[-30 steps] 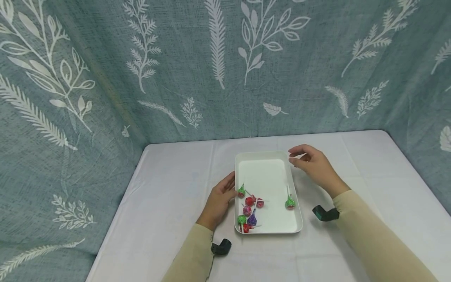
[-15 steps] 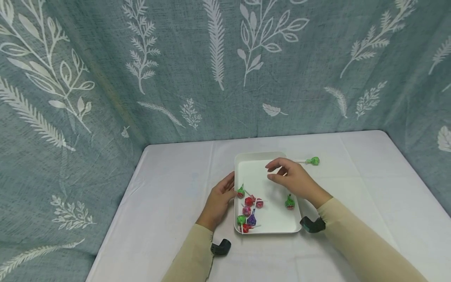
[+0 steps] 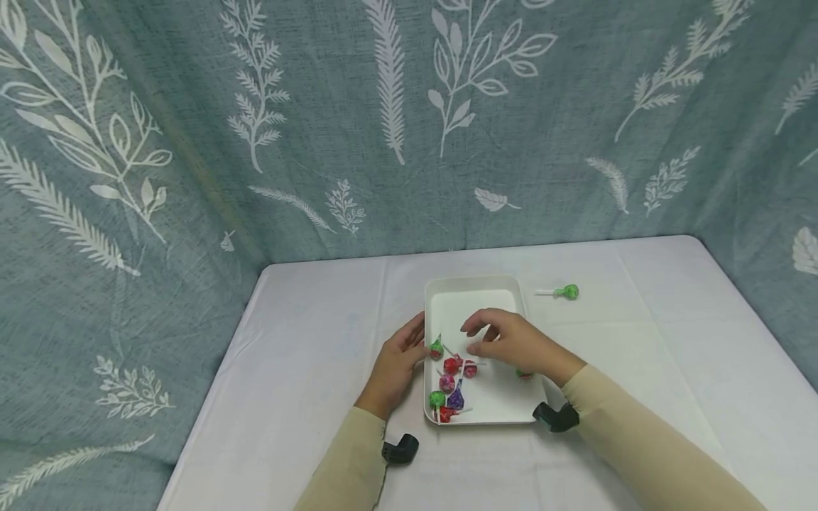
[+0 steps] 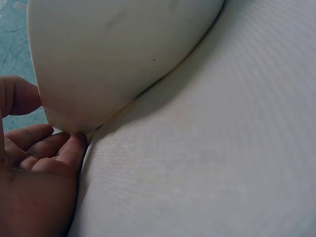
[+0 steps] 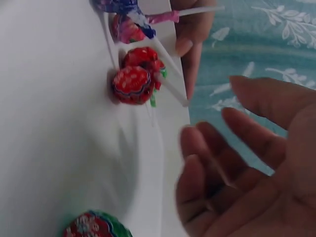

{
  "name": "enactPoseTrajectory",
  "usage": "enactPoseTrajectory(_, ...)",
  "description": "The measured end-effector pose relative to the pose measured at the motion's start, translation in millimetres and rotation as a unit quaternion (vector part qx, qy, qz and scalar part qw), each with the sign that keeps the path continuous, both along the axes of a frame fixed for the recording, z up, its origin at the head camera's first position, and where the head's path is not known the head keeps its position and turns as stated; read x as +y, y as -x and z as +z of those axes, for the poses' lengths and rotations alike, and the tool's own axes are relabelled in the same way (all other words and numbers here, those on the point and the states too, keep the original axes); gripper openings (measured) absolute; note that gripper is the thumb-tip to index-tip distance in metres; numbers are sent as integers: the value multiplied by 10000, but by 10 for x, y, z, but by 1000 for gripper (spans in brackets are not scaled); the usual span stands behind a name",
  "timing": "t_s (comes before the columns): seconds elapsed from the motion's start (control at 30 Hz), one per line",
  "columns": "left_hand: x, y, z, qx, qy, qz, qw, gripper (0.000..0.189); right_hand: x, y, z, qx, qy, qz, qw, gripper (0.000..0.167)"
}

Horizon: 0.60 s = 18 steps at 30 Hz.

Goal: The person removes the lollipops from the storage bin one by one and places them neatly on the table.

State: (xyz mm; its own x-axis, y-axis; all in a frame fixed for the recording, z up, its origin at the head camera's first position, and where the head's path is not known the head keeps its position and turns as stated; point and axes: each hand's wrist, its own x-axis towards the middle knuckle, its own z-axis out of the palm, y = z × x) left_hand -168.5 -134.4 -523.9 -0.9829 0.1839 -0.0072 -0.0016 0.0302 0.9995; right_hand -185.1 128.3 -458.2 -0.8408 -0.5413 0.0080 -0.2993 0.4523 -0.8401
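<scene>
A shallow white tray (image 3: 498,408) holds several wrapped lollipops. Along its left side lie a green-topped lollipop (image 3: 437,349), a red one (image 3: 451,365), a purple one (image 3: 456,399) and others. My left hand (image 3: 399,363) grips the tray's left side; in the left wrist view the thumb is at the rim and the fingers are against the outer wall (image 4: 113,54). Over the tray hovers my right hand (image 3: 514,344), fingers loosely bent and holding nothing, just right of the red lollipops (image 5: 132,85). It partly hides a green-and-red lollipop (image 3: 525,375).
One green lollipop (image 3: 567,292) lies on the white tablecloth (image 3: 639,341), right of the tray's far corner, its stick pointing left. A teal leaf-print curtain (image 3: 409,213) stands behind and at both sides of the table.
My right hand has let go of the green lollipop right of the tray and moved left and nearer, over the tray's middle. My left hand stays at the tray's side.
</scene>
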Motion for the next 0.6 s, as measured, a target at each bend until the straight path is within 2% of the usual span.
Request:
enactPoseTrajectory(0.13,4,-5,18,-38,-11,-4,10000,72,-53,-11,-52,-270,-171,273,9991,34)
enactPoseTrajectory(0.3,1,8,28,-64,-21,-22,10000,72,-119,-9,-104,-254,-470,574,9969,38)
enactPoseTrajectory(0.47,-6,16,15,-54,-9,-15,10000,72,-175,-8,-139,-214,-755,722,9943,29)
enactPoseTrajectory(0.6,-7,23,6,-19,16,-15,10000,72,-200,9,-155,-19,-999,785,9919,20)
